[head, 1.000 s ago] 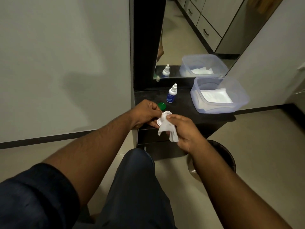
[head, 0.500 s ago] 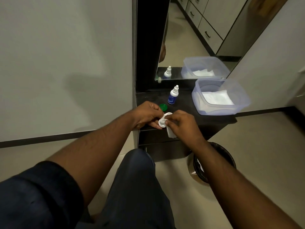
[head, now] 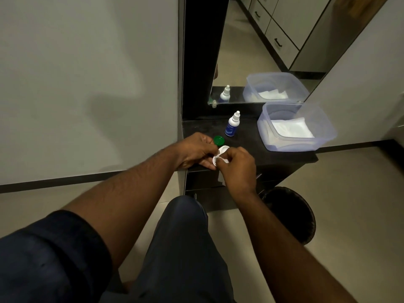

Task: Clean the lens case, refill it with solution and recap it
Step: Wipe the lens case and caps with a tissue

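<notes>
Item: lens case (head: 220, 154), white, two wells, held just above the front edge of the bench (head: 251, 147). Your left hand (head: 194, 149) has its grip curled round the case's near end.

Item: tissue (head: 222, 159), white. Your right hand (head: 239, 166) pinches it and presses it into the nearer well; a loose tail hangs below the palm.

Item: green cap (head: 218, 140), lying off the case on the bench, just beyond your left hand. Any second cap is not visible.

Item: solution bottle (head: 232, 127), upright, capped, behind the green cap.

Item: tissue box (head: 295, 127), clear plastic, at the bench's right end.

Item: bin (head: 290, 217), on the floor beneath your right forearm.

Hazards, as judged: the case sits over the bench edge, so a hard wiping push could twist it loose toward the floor or bin. Your left hand could knock the cap off the bench. Tissue lint may stay in the well before refilling.
</notes>
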### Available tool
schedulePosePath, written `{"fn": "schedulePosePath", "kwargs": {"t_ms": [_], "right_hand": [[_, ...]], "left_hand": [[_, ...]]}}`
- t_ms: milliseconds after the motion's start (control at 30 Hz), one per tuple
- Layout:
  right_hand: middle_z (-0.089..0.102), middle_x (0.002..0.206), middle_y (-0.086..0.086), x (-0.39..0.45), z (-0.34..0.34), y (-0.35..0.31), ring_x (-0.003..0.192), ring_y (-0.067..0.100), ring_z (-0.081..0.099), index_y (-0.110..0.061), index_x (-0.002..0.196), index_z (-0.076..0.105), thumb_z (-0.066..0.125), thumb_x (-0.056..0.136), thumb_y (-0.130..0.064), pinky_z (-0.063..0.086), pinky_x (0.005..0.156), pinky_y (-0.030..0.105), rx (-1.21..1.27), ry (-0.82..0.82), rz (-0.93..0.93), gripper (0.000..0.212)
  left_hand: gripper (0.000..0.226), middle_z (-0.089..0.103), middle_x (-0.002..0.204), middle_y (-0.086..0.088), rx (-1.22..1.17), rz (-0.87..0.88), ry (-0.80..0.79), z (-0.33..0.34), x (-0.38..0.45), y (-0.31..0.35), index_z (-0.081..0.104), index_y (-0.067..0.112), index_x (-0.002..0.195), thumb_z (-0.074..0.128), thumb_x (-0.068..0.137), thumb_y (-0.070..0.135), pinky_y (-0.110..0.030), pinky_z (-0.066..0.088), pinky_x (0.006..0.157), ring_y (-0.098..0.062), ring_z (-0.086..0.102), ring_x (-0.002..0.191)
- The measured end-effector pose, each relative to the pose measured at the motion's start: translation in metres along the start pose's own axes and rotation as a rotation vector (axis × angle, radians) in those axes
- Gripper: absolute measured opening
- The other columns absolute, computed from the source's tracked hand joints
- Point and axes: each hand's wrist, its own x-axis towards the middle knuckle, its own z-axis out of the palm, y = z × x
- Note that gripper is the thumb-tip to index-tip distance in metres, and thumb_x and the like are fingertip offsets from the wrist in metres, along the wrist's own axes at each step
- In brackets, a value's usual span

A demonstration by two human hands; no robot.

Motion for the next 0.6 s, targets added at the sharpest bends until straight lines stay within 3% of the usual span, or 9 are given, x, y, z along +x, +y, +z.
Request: {"fn": "schedulePosePath", "kwargs": {"t_ms": [67,167,233,333,467,600], "right_hand": [[0.053,0.087,-0.002,0.000,0.001,0.000,0.076,0.011,0.054,-0.013,0.079,0.064,0.072,0.079,-0.021,0.048,0.068,0.027,0.014,0.047,0.048,0.012],[0.054,0.086,0.002,-0.002,0.005,0.001,0.074,0.013,0.053,-0.015,0.069,0.053,0.075,0.075,-0.018,0.038,0.057,0.018,0.100,0.115,0.138,0.023],[0.056,0.089,0.002,-0.004,0.007,0.003,0.076,0.013,0.054,-0.015,0.073,0.055,0.076,0.074,-0.016,0.036,0.057,0.015,0.197,0.136,0.189,0.021],[0.065,0.088,0.002,-0.004,0.010,0.007,0.078,0.013,0.060,-0.012,0.084,0.065,0.073,0.076,-0.017,0.044,0.063,0.021,0.288,0.127,0.212,0.012],[0.064,0.097,0.009,-0.003,0.009,0.008,0.084,0.015,0.058,-0.005,0.097,0.068,0.069,0.082,-0.016,0.040,0.069,0.021,0.066,0.095,0.039,0.019],[0.060,0.088,0.018,0.004,0.001,0.013,0.079,0.028,0.059,0.001,0.087,0.069,0.070,0.080,-0.009,0.042,0.066,0.029,-0.075,0.000,-0.225,0.013]], "left_hand": [[0.013,0.069,0.078,-0.015,-0.011,-0.001,-0.002,0.000,-0.001,0.000,0.062,0.004,0.076,0.059,0.088,0.000,-0.027,0.060,0.060,-0.019,0.071,0.068],[0.012,0.071,0.079,-0.014,0.006,0.012,-0.018,-0.002,0.000,0.000,0.063,0.005,0.077,0.060,0.087,-0.001,-0.029,0.061,0.063,-0.021,0.072,0.072],[0.012,0.072,0.077,-0.012,0.013,0.020,-0.023,-0.002,0.000,0.000,0.063,0.005,0.076,0.061,0.086,-0.001,-0.029,0.061,0.064,-0.021,0.072,0.072],[0.011,0.072,0.075,-0.011,0.007,0.036,-0.028,-0.001,0.000,-0.001,0.063,0.004,0.076,0.062,0.085,-0.002,-0.027,0.060,0.062,-0.020,0.072,0.071],[0.012,0.072,0.073,-0.011,0.004,0.044,-0.013,0.000,0.001,-0.004,0.063,0.005,0.075,0.062,0.085,-0.001,-0.033,0.061,0.068,-0.022,0.072,0.073],[0.013,0.071,0.070,-0.011,0.002,0.050,0.003,0.001,0.001,-0.004,0.061,0.005,0.075,0.061,0.086,-0.001,-0.031,0.061,0.065,-0.019,0.071,0.067]]}}
